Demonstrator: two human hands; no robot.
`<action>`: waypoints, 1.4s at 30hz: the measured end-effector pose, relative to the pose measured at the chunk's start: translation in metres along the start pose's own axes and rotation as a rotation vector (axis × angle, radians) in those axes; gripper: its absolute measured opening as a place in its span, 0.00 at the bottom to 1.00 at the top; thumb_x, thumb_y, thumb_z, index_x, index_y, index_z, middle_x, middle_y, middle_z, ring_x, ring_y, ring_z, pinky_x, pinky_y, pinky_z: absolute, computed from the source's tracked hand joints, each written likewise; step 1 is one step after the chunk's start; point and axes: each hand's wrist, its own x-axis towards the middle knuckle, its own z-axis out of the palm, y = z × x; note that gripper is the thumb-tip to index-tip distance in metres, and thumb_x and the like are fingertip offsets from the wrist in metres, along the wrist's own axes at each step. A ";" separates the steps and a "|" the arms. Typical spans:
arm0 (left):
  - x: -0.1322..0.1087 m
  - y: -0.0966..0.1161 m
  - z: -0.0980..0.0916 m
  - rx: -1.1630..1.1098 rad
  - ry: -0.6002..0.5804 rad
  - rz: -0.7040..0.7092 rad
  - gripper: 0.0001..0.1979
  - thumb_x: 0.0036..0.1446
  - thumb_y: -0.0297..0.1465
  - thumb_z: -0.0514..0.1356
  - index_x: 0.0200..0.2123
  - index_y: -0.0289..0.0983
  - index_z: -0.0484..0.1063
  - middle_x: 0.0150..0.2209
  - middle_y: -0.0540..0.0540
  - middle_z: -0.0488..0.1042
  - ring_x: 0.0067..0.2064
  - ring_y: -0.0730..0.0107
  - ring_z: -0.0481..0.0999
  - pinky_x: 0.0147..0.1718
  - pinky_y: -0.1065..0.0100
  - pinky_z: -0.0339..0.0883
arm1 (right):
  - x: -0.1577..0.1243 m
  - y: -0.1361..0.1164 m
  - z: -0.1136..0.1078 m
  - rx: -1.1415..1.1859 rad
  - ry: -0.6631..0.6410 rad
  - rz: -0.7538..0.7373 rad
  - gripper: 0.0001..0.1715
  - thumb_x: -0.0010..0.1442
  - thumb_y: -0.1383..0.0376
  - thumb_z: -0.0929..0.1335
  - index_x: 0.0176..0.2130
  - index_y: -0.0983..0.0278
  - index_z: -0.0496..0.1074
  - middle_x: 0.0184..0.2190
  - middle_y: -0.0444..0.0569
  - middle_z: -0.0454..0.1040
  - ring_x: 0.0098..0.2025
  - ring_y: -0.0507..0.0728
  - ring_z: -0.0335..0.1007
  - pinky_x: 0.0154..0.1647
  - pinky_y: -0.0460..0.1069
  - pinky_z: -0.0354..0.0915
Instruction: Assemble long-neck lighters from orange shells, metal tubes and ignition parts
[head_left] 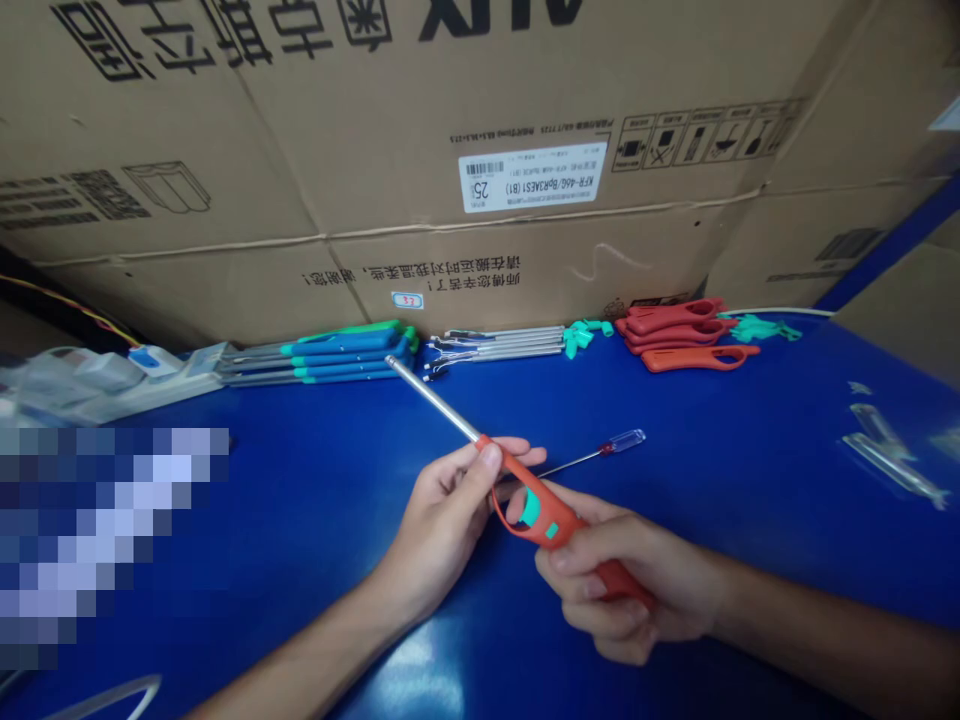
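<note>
An orange-red long-neck lighter [564, 520] with a green trigger and a silver metal tube is held in both hands over the blue table. My right hand [622, 575] wraps round its handle, the index finger by the green trigger. My left hand [457, 500] pinches the front of the body where the tube begins, thumb on top. The tube points up and to the left. Behind the hands lies a screwdriver [622, 441] with a clear handle, its shaft tip hidden by the fingers.
Blue-and-green lighters [345, 355], metal tubes with wires [510, 344], green triggers [579, 338] and red lighter shells [675, 325] line the back, before a large cardboard box [390, 140]. A power strip [150, 385] sits left; clear plastic pieces [892, 455] lie right on the blue table [750, 480].
</note>
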 end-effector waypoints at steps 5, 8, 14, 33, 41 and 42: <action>-0.002 0.000 0.003 0.015 0.030 0.033 0.16 0.57 0.41 0.67 0.39 0.33 0.79 0.41 0.38 0.82 0.34 0.66 0.78 0.38 0.65 0.68 | 0.002 0.001 -0.001 0.002 -0.001 -0.015 0.21 0.69 0.58 0.62 0.60 0.53 0.57 0.21 0.35 0.64 0.14 0.44 0.47 0.12 0.37 0.54; -0.003 0.001 0.005 0.019 0.036 0.039 0.16 0.57 0.42 0.67 0.38 0.33 0.78 0.40 0.38 0.82 0.33 0.67 0.77 0.36 0.65 0.67 | 0.002 0.001 0.000 -0.019 0.026 -0.014 0.22 0.68 0.56 0.63 0.60 0.53 0.56 0.21 0.35 0.65 0.13 0.44 0.47 0.12 0.37 0.54; -0.002 0.000 0.005 0.027 0.036 0.040 0.17 0.56 0.42 0.67 0.36 0.32 0.78 0.39 0.38 0.82 0.30 0.69 0.74 0.33 0.66 0.65 | 0.001 0.004 0.003 -0.122 0.085 -0.005 0.25 0.66 0.57 0.67 0.59 0.55 0.57 0.17 0.32 0.62 0.12 0.44 0.44 0.11 0.37 0.51; -0.003 0.001 0.006 0.041 -0.010 0.041 0.16 0.57 0.41 0.66 0.36 0.32 0.79 0.38 0.39 0.81 0.28 0.73 0.71 0.31 0.68 0.64 | 0.000 0.002 0.000 -0.126 0.031 0.020 0.24 0.62 0.58 0.72 0.53 0.54 0.60 0.19 0.31 0.57 0.14 0.42 0.43 0.13 0.37 0.51; -0.003 0.003 0.000 0.102 0.046 0.032 0.15 0.56 0.41 0.68 0.35 0.33 0.79 0.33 0.42 0.82 0.33 0.67 0.76 0.36 0.68 0.67 | 0.002 0.008 0.014 -0.470 0.238 -0.170 0.27 0.65 0.59 0.68 0.59 0.60 0.58 0.22 0.34 0.67 0.17 0.45 0.63 0.20 0.42 0.64; -0.003 0.003 -0.001 0.117 0.049 0.031 0.15 0.55 0.41 0.68 0.34 0.33 0.79 0.33 0.42 0.81 0.35 0.66 0.77 0.36 0.69 0.67 | 0.002 0.009 0.015 -0.553 0.293 -0.200 0.20 0.64 0.59 0.68 0.53 0.63 0.63 0.22 0.36 0.68 0.18 0.46 0.65 0.22 0.42 0.66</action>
